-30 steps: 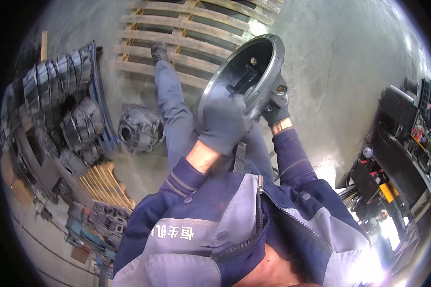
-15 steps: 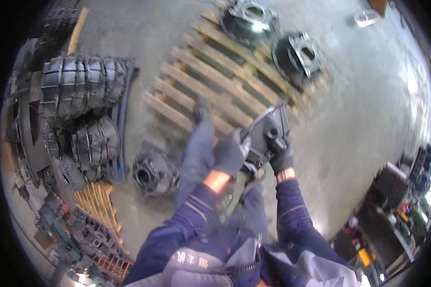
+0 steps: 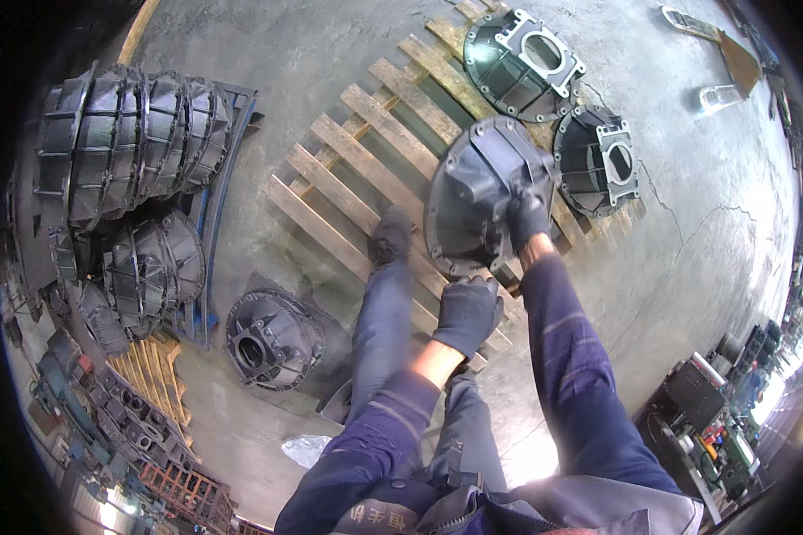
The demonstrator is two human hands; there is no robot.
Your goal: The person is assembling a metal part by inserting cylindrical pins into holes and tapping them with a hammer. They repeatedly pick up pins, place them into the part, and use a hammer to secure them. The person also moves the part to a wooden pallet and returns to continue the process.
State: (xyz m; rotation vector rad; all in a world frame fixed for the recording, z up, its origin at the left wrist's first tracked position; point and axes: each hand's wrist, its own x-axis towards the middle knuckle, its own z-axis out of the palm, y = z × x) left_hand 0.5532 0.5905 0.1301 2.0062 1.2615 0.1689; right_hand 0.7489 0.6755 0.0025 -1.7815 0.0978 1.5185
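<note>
A dark grey cast bell housing (image 3: pixel 480 183), ribbed and with bolt holes round its wide flange, is tilted over the right part of the wooden pallet (image 3: pixel 352 192). My right hand (image 3: pixel 528 221), in a dark glove, grips the housing's right side with curled fingers. At the near lower edge my gloved left hand (image 3: pixel 469 314) is closed on the rim; its fingertips are partly hidden. Just beyond, a greenish, shiny housing (image 3: pixel 506 76) and a darker housing (image 3: pixel 589 165) rest on the pallet's far right end.
Another housing (image 3: pixel 275 341) lies on the floor left of my legs. A row of nested housings (image 3: pixel 138 143) sits on a blue frame (image 3: pixel 214 259) at the left. A cluttered workbench (image 3: pixel 700 401) stands at the lower right. My foot (image 3: pixel 390 236) is at the pallet slats.
The held housing has moved away from my body toward the two housings on the pallet and has turned. My right hand reaches farther out; my left is at its near rim.
</note>
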